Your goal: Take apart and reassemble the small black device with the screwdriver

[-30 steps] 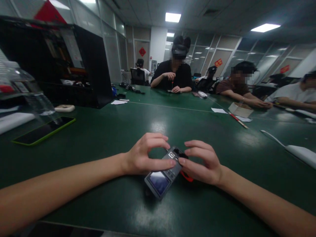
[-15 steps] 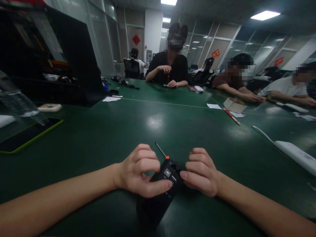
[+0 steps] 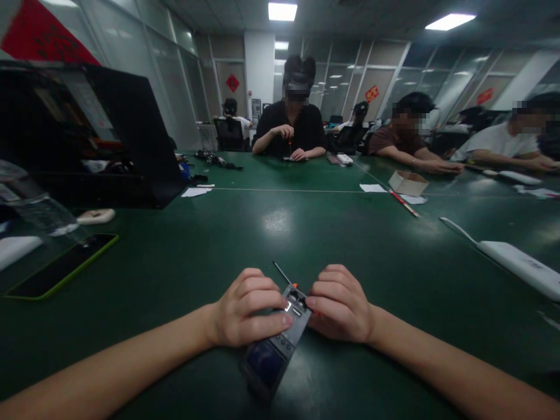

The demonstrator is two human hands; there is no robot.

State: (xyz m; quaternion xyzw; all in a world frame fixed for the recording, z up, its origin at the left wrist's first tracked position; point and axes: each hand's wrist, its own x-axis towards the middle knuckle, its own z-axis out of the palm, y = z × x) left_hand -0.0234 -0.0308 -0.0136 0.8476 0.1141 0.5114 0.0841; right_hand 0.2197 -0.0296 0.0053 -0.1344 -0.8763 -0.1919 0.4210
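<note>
A dark box-shaped device (image 3: 268, 360) with a screen, small buttons and an opening near its far end is tilted above the green table. My left hand (image 3: 251, 309) grips its left side, thumb across the top face. My right hand (image 3: 339, 303) is closed at the far right corner, thumb and finger at the edge of the opening; whether it pinches a small part is hidden. Behind the device, a screwdriver (image 3: 282, 273) shows its metal shaft and a bit of orange handle, the rest hidden.
On the left are a black open case (image 3: 153, 140), a clear bottle (image 3: 41, 204) and a green-edged phone (image 3: 65, 265). A white power strip (image 3: 520, 268) lies right. Across the green table (image 3: 219, 233), several people sit near a small box (image 3: 408, 182) and a red pencil (image 3: 405, 204).
The device's top face has turned more into view, showing its screen and buttons. My right hand has moved left, closer against the device. The camera view has shifted slightly.
</note>
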